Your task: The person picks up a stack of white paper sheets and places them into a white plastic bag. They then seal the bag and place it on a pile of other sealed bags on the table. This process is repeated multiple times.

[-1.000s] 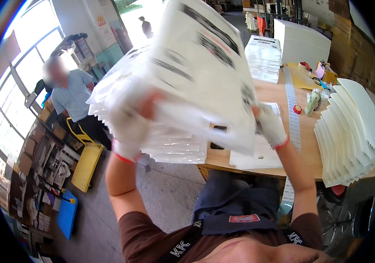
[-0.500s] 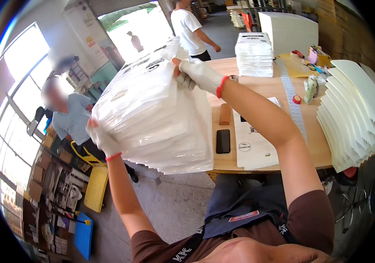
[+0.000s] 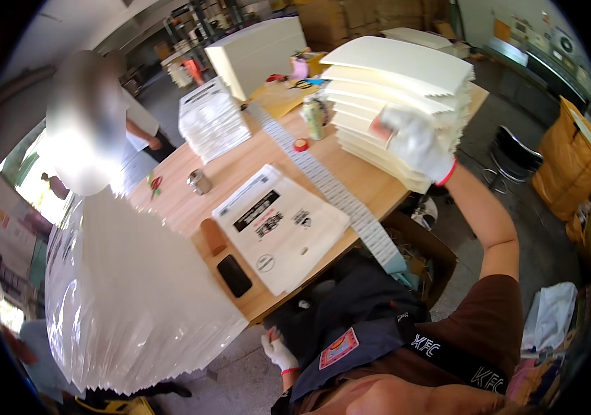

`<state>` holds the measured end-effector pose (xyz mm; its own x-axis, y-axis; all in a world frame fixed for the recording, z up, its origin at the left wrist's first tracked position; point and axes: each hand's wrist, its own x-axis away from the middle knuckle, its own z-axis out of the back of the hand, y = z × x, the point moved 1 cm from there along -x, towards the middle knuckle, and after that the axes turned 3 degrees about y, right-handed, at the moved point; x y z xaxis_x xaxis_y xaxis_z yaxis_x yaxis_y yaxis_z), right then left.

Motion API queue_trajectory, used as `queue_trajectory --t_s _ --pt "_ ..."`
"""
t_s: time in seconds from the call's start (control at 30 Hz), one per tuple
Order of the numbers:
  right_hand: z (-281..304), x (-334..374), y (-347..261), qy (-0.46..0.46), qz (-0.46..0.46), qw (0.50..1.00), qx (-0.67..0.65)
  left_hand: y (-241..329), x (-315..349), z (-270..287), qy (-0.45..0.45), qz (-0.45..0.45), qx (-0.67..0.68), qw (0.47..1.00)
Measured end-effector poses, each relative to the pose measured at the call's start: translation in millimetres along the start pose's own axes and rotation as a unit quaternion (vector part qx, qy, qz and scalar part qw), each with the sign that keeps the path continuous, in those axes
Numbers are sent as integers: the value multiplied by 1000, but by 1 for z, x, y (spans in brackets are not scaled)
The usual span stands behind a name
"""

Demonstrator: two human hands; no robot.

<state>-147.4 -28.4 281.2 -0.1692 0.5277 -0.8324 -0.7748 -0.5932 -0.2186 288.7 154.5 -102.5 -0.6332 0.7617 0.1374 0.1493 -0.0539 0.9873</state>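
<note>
My right hand (image 3: 416, 142), in a white glove with a red cuff, is at the near side of a tall stack of cream sheets (image 3: 395, 66). Motion smears its fingers, so I cannot tell whether they grip a sheet. Low by my dark apron, my left hand (image 3: 280, 353) hangs with loosely bent fingers apart and nothing seen in them. The large pile of glossy white plastic bags (image 3: 136, 297) lies at the table's left end, its fanned edges overhanging. Printed white bags (image 3: 278, 228) lie flat in front of me.
On the wooden table (image 3: 171, 207) are a black phone (image 3: 234, 276), a brown block (image 3: 213, 237), a metal can (image 3: 198, 181), a long ruler strip (image 3: 323, 183), red tape (image 3: 300, 144), a spray can (image 3: 313, 117) and another bag stack (image 3: 212, 117). A chair (image 3: 515, 152) stands right. People are at the left.
Both hands have let go of the white bag pile, which now rests at the table's left. My right hand has moved right to the cream stack; my left has dropped. The view has turned right.
</note>
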Motion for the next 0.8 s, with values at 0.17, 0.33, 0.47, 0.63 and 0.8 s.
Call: queue_trajectory --t_s 0.17,0.33,0.47,0.63,0.8 --pt "120 -7 75 -27 -67 962 263 78 -3 -122 -286 -121 -108 945" --pt "149 6 138 -151 -52 973 166 139 2 -224 -418 -180 -57 889" --pt "147 -1 147 -152 21 960 233 208 38 -296 -508 -202 -90 832" --pt "140 -15 146 -39 29 956 290 253 73 -377 -629 -134 -12 766" --pt "140 -19 60 78 249 929 262 306 99 -431 -710 209 168 652"
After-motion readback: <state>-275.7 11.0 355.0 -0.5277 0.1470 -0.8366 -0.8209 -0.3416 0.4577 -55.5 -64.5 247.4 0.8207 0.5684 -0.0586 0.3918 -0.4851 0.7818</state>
